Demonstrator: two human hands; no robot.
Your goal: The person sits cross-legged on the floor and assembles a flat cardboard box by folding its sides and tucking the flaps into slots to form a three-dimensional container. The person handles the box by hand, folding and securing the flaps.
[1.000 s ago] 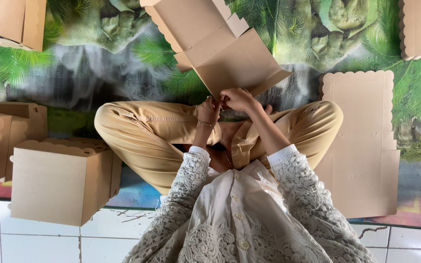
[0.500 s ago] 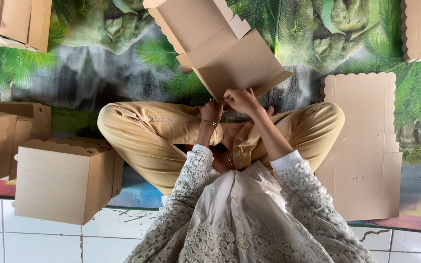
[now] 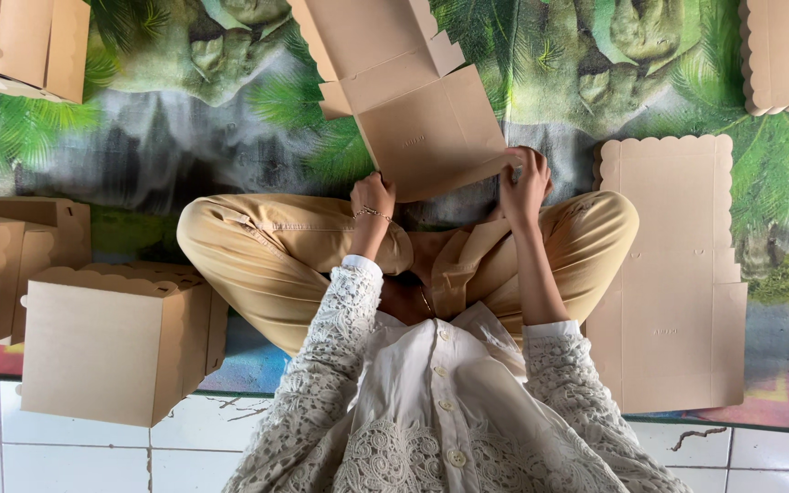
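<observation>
I sit cross-legged in tan trousers on a mat printed with green leaves. A brown cardboard box blank [image 3: 408,96], partly folded, lies in front of my knees. My left hand [image 3: 373,194] grips its near edge at the left corner. My right hand [image 3: 525,181] pinches the same near edge at the right corner. Both wrists wear white lace sleeves.
A folded cardboard box [image 3: 111,342] stands at my left, with another [image 3: 6,265] behind it. A stack of flat scalloped blanks [image 3: 678,274] lies at my right. More cardboard sits at the top left [image 3: 20,46] and top right [image 3: 787,55]. White floor tiles [image 3: 760,456] run along the near edge.
My hands have moved apart along the near edge of the blank, from together at its middle to its two corners. The panel now lies flatter and wider.
</observation>
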